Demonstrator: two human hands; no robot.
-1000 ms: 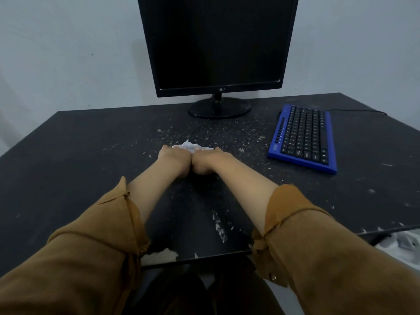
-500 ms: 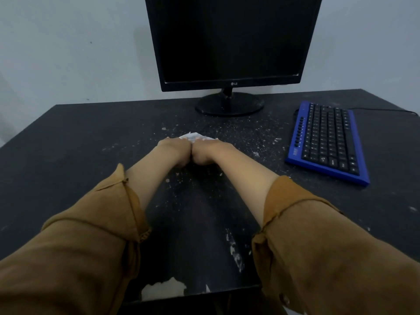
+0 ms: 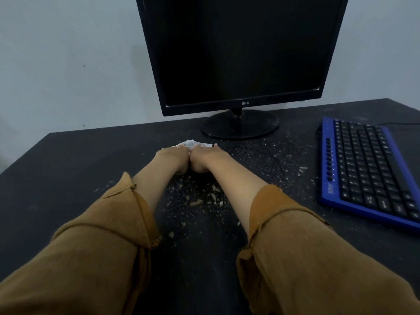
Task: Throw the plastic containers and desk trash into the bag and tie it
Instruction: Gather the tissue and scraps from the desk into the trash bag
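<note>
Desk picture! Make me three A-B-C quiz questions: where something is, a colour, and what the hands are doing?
1. Where is the keyboard? A left of the monitor B right of the monitor C on the floor
2. Its frame is: A red B blue C green
3. The left hand and right hand are: A together on the white paper B typing C far apart
Answers: B, it lies to the monitor's right; B, blue rim; A, paper peeks out beyond them.
</note>
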